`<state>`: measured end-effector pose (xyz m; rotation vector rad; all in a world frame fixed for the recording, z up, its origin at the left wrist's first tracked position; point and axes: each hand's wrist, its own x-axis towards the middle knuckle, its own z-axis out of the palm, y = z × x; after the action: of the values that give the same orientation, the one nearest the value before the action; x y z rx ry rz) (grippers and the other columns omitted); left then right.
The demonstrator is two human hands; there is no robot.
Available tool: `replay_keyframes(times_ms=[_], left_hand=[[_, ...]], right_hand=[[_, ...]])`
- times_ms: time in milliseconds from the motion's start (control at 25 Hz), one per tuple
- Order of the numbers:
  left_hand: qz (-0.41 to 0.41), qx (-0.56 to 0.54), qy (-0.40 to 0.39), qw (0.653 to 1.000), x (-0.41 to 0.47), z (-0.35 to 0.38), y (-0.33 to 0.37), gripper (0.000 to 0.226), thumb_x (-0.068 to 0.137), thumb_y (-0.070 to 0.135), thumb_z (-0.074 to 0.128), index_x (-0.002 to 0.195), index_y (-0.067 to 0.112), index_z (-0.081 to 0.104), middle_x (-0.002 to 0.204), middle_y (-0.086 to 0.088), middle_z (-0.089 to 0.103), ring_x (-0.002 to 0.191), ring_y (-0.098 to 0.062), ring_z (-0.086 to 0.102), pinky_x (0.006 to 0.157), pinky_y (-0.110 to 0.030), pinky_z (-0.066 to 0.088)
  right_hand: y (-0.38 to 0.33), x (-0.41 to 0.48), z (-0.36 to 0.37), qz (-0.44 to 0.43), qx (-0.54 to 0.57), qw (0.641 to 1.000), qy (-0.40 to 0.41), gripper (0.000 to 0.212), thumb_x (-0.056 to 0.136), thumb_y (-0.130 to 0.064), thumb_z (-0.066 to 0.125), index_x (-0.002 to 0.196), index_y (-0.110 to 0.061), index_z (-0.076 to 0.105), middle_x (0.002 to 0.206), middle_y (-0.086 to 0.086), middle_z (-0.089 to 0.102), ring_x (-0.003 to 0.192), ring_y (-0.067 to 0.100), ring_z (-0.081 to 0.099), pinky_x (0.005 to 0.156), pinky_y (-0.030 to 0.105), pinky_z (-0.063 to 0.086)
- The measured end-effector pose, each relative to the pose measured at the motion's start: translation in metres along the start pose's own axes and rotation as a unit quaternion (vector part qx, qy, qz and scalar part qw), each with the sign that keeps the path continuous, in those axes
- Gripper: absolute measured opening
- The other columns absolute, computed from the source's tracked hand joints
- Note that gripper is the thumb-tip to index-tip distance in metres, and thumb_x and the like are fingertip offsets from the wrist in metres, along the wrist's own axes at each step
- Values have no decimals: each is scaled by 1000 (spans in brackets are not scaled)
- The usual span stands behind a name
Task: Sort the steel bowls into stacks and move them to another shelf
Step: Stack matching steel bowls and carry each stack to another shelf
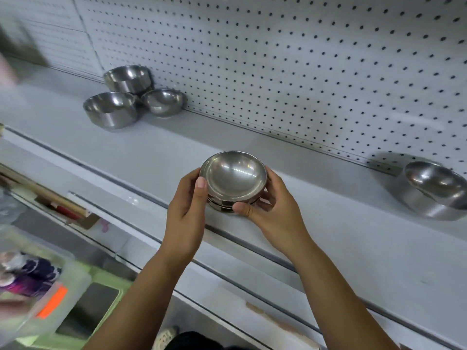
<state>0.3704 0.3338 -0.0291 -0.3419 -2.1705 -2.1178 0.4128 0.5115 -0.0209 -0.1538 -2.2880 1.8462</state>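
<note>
My left hand [188, 210] and right hand [271, 210] cup a short stack of shallow steel bowls [233, 181] over the white shelf [151, 152], fingers curled around its sides. Best kept level, rims nested, grip even.

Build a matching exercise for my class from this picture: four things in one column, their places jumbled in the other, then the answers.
Things
1. small stack of bowls
2. three bowls
3. tilted bowl
4. plastic box

Places
a. far right of the shelf, resting on another bowl
b. held between the left hand and the right hand
c. lower left, below the shelf
d. back left of the shelf, by the pegboard

Pairs: 1-b, 2-d, 3-a, 4-c
</note>
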Motion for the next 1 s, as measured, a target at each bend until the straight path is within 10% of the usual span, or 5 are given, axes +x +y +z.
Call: replay_keyframes(times_ms=[560, 1000], left_hand=[[3, 64, -41, 997, 127, -158, -22, 44, 103, 52, 41, 138, 28, 53, 122, 33, 61, 118, 12, 56, 90, -7, 46], [47, 27, -254, 966, 218, -218, -53, 43, 109, 44, 37, 146, 29, 51, 140, 18, 60, 135, -1, 51, 108, -17, 43]], right_hand=[[-24, 110, 170, 3, 1, 1000, 13, 95, 63, -44, 93, 145, -44, 46, 134, -25, 61, 122, -1, 60, 104, 28, 54], [-26, 139, 228, 39, -40, 992, 115, 112, 63, -56, 83, 156, -46, 21, 133, -41, 47, 122, -15, 52, 97, 11, 47]])
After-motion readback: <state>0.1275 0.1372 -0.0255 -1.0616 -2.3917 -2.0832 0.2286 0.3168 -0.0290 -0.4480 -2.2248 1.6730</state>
